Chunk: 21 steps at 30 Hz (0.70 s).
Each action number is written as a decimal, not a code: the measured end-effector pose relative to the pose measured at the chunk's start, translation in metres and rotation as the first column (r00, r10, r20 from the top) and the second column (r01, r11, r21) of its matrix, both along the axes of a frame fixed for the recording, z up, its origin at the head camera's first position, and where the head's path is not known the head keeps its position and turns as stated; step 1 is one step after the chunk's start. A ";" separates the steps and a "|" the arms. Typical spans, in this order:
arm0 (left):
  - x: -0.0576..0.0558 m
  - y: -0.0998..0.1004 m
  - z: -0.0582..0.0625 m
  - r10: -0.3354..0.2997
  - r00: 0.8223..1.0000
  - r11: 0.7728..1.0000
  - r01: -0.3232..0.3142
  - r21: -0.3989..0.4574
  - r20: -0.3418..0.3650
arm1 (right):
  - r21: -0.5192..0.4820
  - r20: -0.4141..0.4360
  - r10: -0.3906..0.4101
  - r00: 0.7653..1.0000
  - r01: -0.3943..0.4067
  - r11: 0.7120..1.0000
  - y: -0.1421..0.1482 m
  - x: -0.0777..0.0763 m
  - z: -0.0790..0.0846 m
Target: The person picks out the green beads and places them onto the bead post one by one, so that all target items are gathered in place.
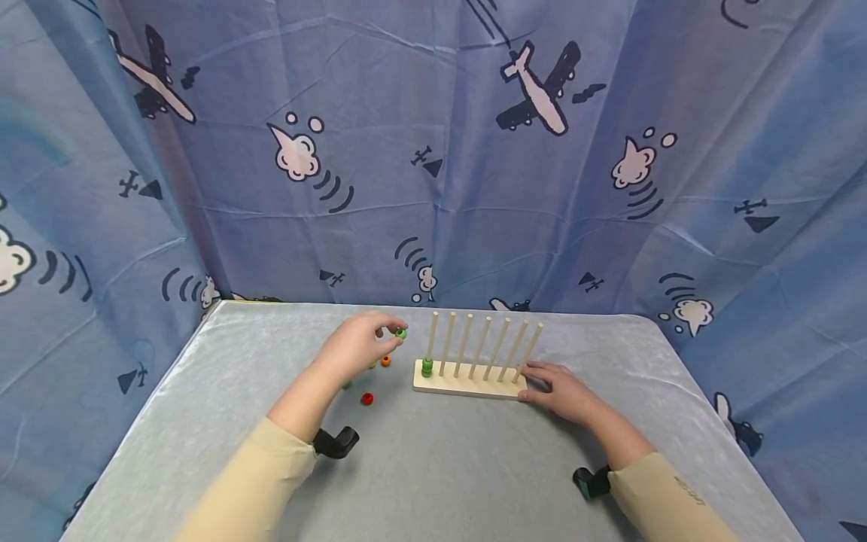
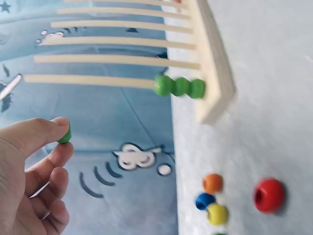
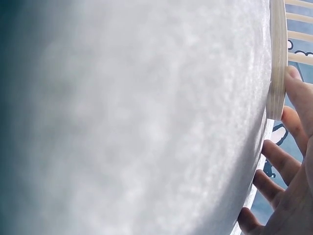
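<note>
My left hand (image 1: 354, 348) pinches a green bead (image 1: 401, 333) between thumb and index finger, raised left of a wooden peg rack (image 1: 467, 388). In the left wrist view the other fingers are curled below that bead (image 2: 65, 136). The rack has a long pale base and several upright pegs in a row. Three green beads (image 2: 181, 86) are stacked at the bottom of its leftmost peg; the other pegs show no beads. At the rack's right end, my right hand (image 1: 561, 391) grips the base, thumb at the front and fingers behind.
Loose beads lie on the pale cloth-covered table (image 1: 433, 467) left of the rack: a red one (image 1: 367, 399), an orange one (image 1: 386, 361), a blue one (image 2: 205, 200) and a yellow one (image 2: 217, 214). A green bead (image 1: 347, 384) is partly hidden by my left wrist. A blue patterned curtain (image 1: 379, 165) hangs behind.
</note>
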State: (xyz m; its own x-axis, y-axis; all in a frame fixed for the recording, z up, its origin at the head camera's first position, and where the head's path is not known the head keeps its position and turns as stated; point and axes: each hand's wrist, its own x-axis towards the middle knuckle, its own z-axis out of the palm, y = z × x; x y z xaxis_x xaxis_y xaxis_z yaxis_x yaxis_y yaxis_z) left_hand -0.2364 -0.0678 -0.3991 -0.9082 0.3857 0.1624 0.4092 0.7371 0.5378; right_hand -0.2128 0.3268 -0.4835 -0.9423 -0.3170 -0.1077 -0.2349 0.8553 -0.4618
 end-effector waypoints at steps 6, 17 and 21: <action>0.003 0.014 0.015 -0.010 0.996 0.996 0.018 0.083 -0.088 | 0.004 -0.004 0.003 1.000 -0.003 1.000 -0.001 0.000 0.002; 0.008 0.029 0.029 -0.014 0.996 0.993 0.025 0.118 -0.089 | 0.009 -0.012 0.019 1.000 -0.019 1.000 -0.001 -0.003 0.002; 0.009 0.030 0.031 -0.017 0.996 0.992 0.028 0.121 -0.092 | -0.002 -0.010 0.019 1.000 -0.019 1.000 0.000 -0.001 0.003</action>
